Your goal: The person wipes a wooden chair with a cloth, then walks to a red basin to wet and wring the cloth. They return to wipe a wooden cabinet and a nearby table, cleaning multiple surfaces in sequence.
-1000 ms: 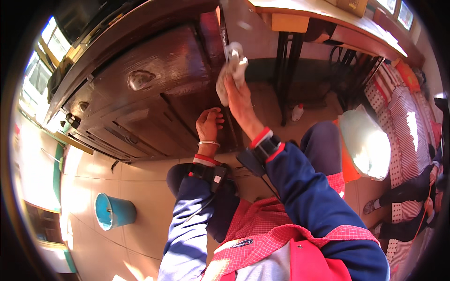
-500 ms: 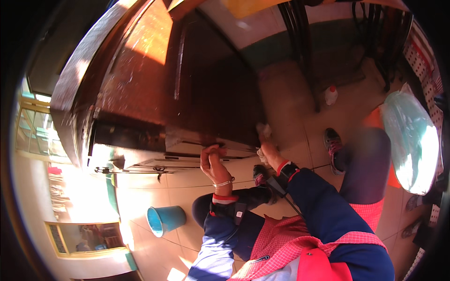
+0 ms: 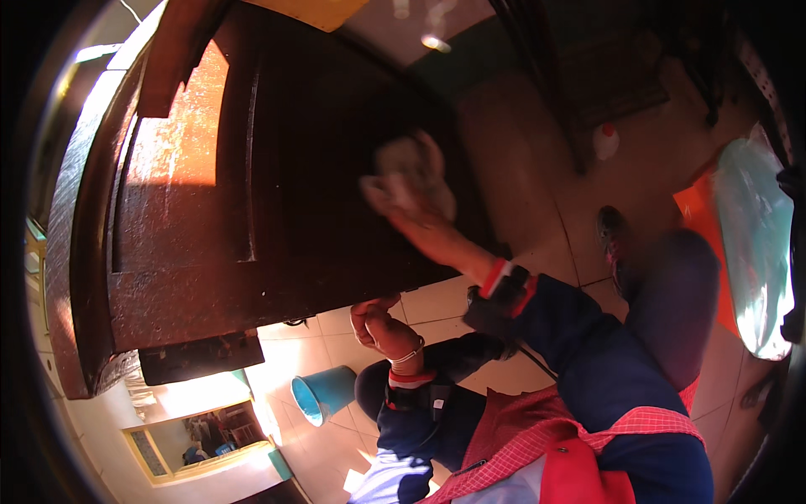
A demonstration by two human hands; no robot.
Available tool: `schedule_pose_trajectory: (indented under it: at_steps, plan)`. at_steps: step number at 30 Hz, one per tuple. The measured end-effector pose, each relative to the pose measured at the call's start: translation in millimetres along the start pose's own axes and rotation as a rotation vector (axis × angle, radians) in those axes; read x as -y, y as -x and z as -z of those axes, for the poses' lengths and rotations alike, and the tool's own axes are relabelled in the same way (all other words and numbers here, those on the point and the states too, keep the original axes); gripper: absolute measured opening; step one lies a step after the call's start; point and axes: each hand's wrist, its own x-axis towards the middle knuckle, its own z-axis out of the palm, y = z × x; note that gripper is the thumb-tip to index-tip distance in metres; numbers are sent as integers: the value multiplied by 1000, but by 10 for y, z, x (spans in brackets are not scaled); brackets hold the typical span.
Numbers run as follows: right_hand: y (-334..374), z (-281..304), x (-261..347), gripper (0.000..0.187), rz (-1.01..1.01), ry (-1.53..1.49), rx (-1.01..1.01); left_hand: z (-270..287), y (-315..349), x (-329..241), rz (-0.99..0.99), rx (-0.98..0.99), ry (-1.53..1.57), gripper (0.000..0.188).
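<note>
A large dark brown wooden cabinet (image 3: 180, 294) with a panelled face fills the upper left. My right hand (image 3: 416, 214) is over its dark panel with a pale cloth (image 3: 396, 160) under the palm and fingers; both are smeared by motion. At the cabinet's lower edge, my left hand (image 3: 384, 332) has its fingers curled against the wood, and the fingertips are partly hidden behind that edge.
On the tiled floor below the cabinet stands a blue bucket (image 3: 323, 395). A clear plastic bag (image 3: 756, 244) and an orange sheet (image 3: 705, 227) are at the far right. Beyond my knee is a white bottle with a red cap (image 3: 605, 141), near dark furniture legs.
My right hand has moved with the cloth from the cabinet's right lower corner up and left onto the panel. The view has shifted; my left hand stays at the lower edge.
</note>
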Motion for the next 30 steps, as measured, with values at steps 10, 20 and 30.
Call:
schedule_pose_trajectory:
  at_steps: [10, 20, 30]
  plan:
    - [182, -58, 10, 46, -557, -38, 53, 31, 8, -17, -8, 23, -1, 20]
    - [-96, 27, 733, 49, -59, -381, 35, -3, 34, -40, 10, 12, -22, 14]
    - [309, -183, -1315, 28, -776, 265, -255, 233, -3, -751, -64, 174, -412, 16]
